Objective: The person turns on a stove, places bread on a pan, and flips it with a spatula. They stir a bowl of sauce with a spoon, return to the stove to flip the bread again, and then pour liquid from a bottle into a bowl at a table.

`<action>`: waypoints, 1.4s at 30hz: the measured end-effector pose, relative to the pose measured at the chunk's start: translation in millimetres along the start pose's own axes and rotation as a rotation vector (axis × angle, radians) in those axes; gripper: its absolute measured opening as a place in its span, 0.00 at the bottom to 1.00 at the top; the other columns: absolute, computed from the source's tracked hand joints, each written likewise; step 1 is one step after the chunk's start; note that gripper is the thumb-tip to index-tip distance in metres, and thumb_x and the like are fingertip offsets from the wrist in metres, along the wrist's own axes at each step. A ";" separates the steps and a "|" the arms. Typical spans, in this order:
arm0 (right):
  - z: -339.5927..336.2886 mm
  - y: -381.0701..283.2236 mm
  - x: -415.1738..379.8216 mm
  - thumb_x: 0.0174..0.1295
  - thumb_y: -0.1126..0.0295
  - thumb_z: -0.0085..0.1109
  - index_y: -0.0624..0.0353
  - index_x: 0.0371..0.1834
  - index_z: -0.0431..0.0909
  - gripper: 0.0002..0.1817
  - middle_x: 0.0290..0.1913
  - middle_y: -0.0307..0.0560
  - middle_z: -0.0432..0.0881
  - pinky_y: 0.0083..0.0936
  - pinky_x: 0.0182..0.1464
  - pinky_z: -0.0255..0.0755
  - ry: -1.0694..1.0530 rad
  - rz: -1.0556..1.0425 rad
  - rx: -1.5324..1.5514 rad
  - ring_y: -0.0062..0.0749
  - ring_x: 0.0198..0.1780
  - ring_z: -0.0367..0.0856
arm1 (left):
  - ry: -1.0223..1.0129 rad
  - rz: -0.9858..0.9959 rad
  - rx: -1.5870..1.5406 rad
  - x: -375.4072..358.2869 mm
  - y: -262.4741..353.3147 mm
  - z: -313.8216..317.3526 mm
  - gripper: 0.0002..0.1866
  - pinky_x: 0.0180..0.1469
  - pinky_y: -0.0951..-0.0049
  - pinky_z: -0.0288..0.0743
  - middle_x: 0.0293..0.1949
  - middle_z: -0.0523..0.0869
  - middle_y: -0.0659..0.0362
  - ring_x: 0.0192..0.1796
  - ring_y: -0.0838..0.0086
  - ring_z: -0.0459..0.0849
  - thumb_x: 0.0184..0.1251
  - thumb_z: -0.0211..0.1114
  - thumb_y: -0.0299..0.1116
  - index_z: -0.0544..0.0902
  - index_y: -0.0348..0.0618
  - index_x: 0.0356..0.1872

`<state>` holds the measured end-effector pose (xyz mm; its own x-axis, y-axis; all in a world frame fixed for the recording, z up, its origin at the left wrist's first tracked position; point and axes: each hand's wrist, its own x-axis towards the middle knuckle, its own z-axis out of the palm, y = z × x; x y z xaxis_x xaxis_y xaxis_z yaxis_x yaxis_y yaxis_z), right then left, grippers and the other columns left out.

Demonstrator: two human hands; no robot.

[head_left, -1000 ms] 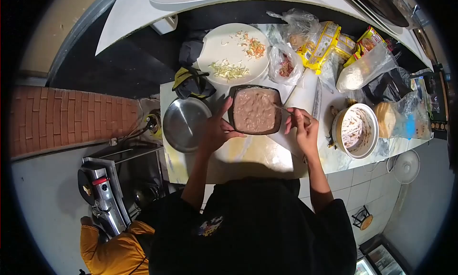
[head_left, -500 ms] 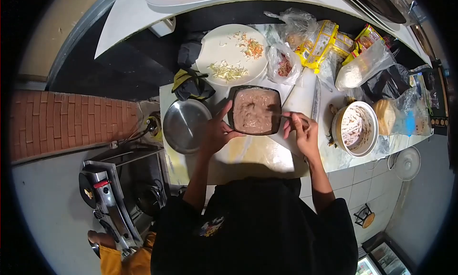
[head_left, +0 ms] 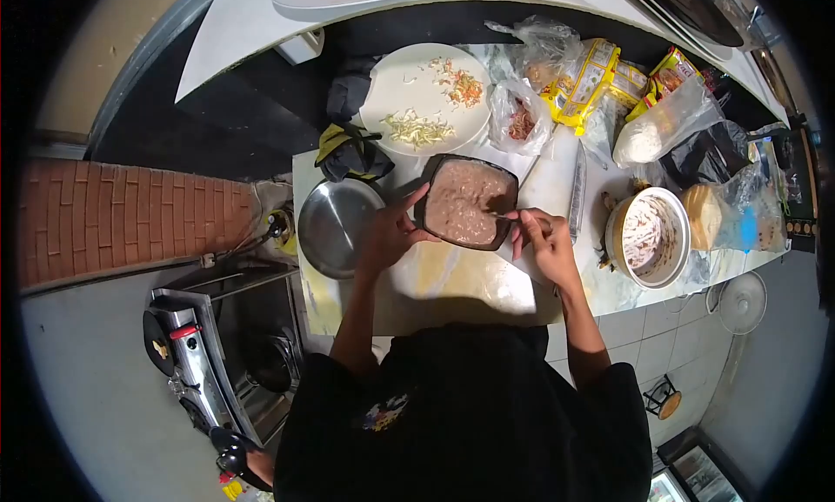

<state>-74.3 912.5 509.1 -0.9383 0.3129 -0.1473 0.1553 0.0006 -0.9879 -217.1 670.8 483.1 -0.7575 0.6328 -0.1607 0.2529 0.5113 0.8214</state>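
A dark square bowl (head_left: pixel 424 208) full of thick, lumpy brownish-pink mixture (head_left: pixel 470 197) is held above the table, turned slightly askew. My left hand (head_left: pixel 393 234) grips its left side, thumb and fingers at the rim. In my right hand (head_left: pixel 544 239) is the handle of what looks like a spoon (head_left: pixel 503 217), its end sunk in the mixture near the bowl's right side. To the left of the bowl lies a round metal lid or tray (head_left: pixel 341 230). Behind it, a white cutting board (head_left: pixel 426 102) carries shredded cabbage (head_left: pixel 419 130) and orange-white shreds (head_left: pixel 458 84).
At right stands a white tub (head_left: pixel 681 232) smeared with mixture. Plastic bags (head_left: pixel 519 117), yellow packets (head_left: pixel 581 86) and a knife (head_left: pixel 577 189) lie behind it. A black-and-yellow cloth item (head_left: pixel 352 152) sits at left. Another person's hand (head_left: pixel 259 465) holds a black pan near the stove (head_left: pixel 202 371).
The bowl has turned clockwise and shifted slightly right. The spoon has moved down and left through the mixture. At lower left, the other person's orange sleeve has left view and a black pan appears.
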 end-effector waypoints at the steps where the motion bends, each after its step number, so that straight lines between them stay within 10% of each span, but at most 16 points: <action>1: -1.0 -2.7 -0.5 0.74 0.64 0.44 0.72 0.45 0.79 0.19 0.24 0.44 0.77 0.21 0.27 0.71 -0.029 0.053 0.082 0.23 0.21 0.76 | -0.001 0.001 0.000 1.1 -2.3 -2.0 0.44 0.26 0.78 0.67 0.15 0.73 0.65 0.20 0.84 0.69 0.39 0.81 0.37 0.73 0.58 0.65; 9: -5.1 1.6 -2.7 0.74 0.64 0.44 0.74 0.44 0.78 0.19 0.24 0.46 0.78 0.21 0.27 0.70 -0.003 0.022 0.013 0.26 0.20 0.76 | 0.084 -0.040 -0.246 7.6 -8.5 2.3 0.27 0.39 0.78 0.78 0.40 0.89 0.55 0.33 0.82 0.84 0.51 0.73 0.25 0.80 0.42 0.56; 42: 17.6 11.5 -7.6 0.74 0.63 0.42 0.72 0.38 0.76 0.20 0.20 0.47 0.77 0.22 0.20 0.69 0.298 0.016 0.031 0.26 0.15 0.74 | 0.226 -0.094 -0.516 -8.5 -0.3 39.2 0.20 0.36 0.73 0.84 0.38 0.86 0.50 0.34 0.71 0.87 0.71 0.58 0.31 0.73 0.30 0.59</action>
<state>-70.8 893.5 498.1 -0.8031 0.5776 -0.1461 0.1552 -0.0340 -0.9873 -187.2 688.1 462.8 -0.8866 0.4295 -0.1717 -0.1059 0.1730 0.9792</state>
